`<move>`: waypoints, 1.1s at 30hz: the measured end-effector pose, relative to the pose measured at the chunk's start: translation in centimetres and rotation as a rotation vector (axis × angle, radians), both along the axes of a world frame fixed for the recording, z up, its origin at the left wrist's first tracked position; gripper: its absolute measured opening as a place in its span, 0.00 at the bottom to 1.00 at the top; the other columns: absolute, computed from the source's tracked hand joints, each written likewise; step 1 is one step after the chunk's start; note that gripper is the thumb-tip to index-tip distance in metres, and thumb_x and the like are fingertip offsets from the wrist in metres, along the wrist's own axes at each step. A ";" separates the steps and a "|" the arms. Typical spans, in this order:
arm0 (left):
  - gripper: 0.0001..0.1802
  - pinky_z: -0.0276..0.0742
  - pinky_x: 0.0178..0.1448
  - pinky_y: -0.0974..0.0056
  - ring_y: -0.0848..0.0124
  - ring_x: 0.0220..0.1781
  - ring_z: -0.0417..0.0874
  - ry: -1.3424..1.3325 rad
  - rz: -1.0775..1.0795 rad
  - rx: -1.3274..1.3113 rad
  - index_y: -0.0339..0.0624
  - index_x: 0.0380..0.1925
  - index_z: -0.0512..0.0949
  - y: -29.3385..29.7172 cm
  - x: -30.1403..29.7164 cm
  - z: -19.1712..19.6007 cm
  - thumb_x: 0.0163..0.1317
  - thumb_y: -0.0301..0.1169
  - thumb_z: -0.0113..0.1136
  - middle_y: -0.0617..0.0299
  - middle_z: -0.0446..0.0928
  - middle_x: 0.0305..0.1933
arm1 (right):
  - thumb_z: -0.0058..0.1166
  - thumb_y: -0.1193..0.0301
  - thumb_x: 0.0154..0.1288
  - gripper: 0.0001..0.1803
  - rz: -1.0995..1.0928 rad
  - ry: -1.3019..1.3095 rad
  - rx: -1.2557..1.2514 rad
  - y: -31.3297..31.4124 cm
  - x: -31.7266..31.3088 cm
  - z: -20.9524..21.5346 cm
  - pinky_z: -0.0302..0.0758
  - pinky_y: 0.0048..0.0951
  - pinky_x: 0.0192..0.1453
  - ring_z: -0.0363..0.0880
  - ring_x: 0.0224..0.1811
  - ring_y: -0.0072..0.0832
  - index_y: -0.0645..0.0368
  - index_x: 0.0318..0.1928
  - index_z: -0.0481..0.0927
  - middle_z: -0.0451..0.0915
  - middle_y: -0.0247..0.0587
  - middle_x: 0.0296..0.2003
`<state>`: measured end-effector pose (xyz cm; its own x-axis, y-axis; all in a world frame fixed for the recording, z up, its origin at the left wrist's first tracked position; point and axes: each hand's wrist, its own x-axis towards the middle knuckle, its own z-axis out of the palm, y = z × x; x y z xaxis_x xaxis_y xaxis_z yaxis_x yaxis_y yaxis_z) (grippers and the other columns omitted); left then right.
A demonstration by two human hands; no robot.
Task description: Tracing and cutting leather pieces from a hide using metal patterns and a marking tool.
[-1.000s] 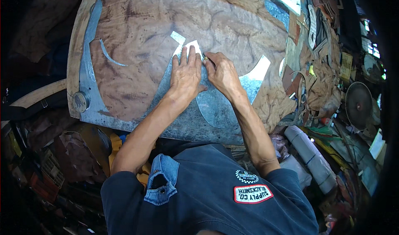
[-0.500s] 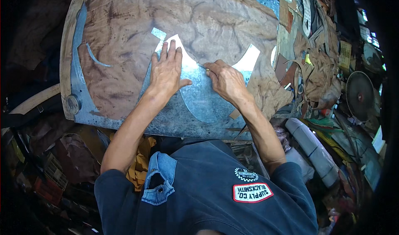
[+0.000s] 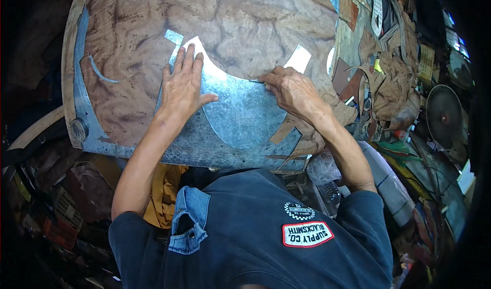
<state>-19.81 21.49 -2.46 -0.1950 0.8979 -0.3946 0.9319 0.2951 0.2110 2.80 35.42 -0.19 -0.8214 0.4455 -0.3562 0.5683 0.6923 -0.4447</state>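
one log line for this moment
left hand: flat on metal sheet | right hand: thin tool tip on sheet | surface: brown board

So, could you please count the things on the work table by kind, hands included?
Hands: 2, left hand flat and right hand pinching a thin metal scriber
Curved grey galvanised metal sheet piece: 1
Thin metal scriber: 1
Large brown wood-grain board: 1
Total: 5

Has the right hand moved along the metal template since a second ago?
Yes. The right hand was close beside the left hand near the template top; it is now apart, further right along its curved edge.
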 end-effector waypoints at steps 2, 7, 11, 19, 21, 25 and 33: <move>0.57 0.62 0.71 0.38 0.52 0.79 0.49 0.001 0.001 -0.008 0.38 0.68 0.61 0.2 0.3 0.0 0.41 0.54 0.77 0.48 0.50 0.77 | 0.53 0.73 0.63 0.15 0.078 -0.037 -0.001 1.0 0.6 -0.1 0.79 0.44 0.46 0.82 0.41 0.46 0.51 0.49 0.85 0.81 0.45 0.39; 0.57 0.63 0.69 0.33 0.52 0.79 0.51 -0.019 0.031 0.050 0.40 0.67 0.63 0.3 0.7 -0.9 0.37 0.50 0.80 0.49 0.50 0.78 | 0.54 0.71 0.64 0.14 0.178 -0.101 -0.014 4.1 1.4 -0.2 0.79 0.44 0.47 0.81 0.43 0.45 0.51 0.49 0.84 0.81 0.43 0.39; 0.57 0.62 0.70 0.36 0.54 0.79 0.50 0.003 0.024 0.011 0.40 0.68 0.62 1.0 1.1 -0.6 0.39 0.51 0.78 0.50 0.50 0.78 | 0.56 0.70 0.64 0.13 0.291 -0.075 0.019 6.7 2.0 -0.3 0.78 0.42 0.48 0.80 0.44 0.43 0.52 0.49 0.84 0.80 0.42 0.40; 0.56 0.61 0.71 0.39 0.54 0.79 0.50 -0.009 0.042 -0.007 0.38 0.67 0.62 1.9 1.7 -0.9 0.39 0.48 0.79 0.50 0.50 0.78 | 0.55 0.75 0.59 0.16 0.481 -0.085 0.013 12.3 2.4 -1.4 0.75 0.40 0.50 0.78 0.46 0.41 0.50 0.48 0.84 0.77 0.39 0.42; 0.56 0.60 0.72 0.40 0.54 0.79 0.50 -0.008 0.042 -0.014 0.38 0.67 0.62 2.2 1.8 -1.1 0.39 0.48 0.79 0.50 0.51 0.77 | 0.56 0.75 0.60 0.16 0.564 -0.113 0.064 13.5 2.5 -1.7 0.73 0.39 0.52 0.76 0.50 0.39 0.48 0.48 0.84 0.76 0.38 0.43; 0.56 0.60 0.72 0.40 0.55 0.79 0.50 -0.020 0.038 0.015 0.37 0.67 0.62 2.4 2.0 -1.5 0.39 0.47 0.79 0.50 0.51 0.77 | 0.57 0.74 0.60 0.14 0.562 -0.139 0.075 15.5 1.9 -1.6 0.72 0.38 0.55 0.75 0.53 0.37 0.48 0.46 0.85 0.76 0.37 0.44; 0.56 0.60 0.73 0.43 0.53 0.79 0.51 0.002 0.019 0.006 0.36 0.66 0.62 3.4 2.1 -1.5 0.37 0.47 0.79 0.48 0.52 0.77 | 0.63 0.69 0.57 0.14 0.608 -0.085 0.126 20.1 2.3 -2.8 0.69 0.38 0.65 0.70 0.66 0.36 0.46 0.46 0.87 0.70 0.41 0.66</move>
<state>-17.74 24.93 -3.98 -0.2128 0.8964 -0.3887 0.9267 0.3113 0.2105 5.13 55.48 -3.00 -0.9123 -0.0497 -0.4065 0.0863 0.9470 -0.3095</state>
